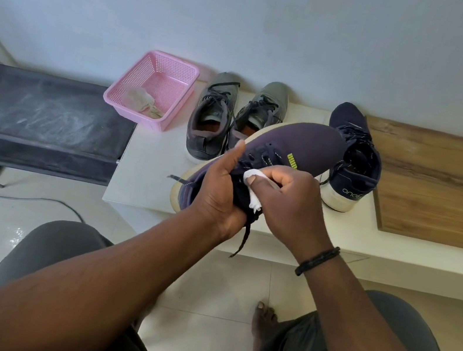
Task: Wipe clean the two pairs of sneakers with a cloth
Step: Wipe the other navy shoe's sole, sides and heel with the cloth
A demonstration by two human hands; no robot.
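My left hand (221,192) grips a navy sneaker (300,147) around its collar, holding it tilted on its side above the white ledge (143,178). My right hand (287,203) presses a white cloth (254,179) against the laces and tongue. The cloth is mostly hidden under my fingers. The matching navy sneaker (351,171) stands upright on the ledge behind, heel towards me. A pair of grey sneakers (212,119) sits side by side further back, near the wall.
A pink plastic basket (177,73) with a crumpled rag inside stands at the ledge's back left. A dark mesh rack (40,110) lies to the left, a wooden panel (444,188) to the right. My knees and a bare foot are below on the tiled floor.
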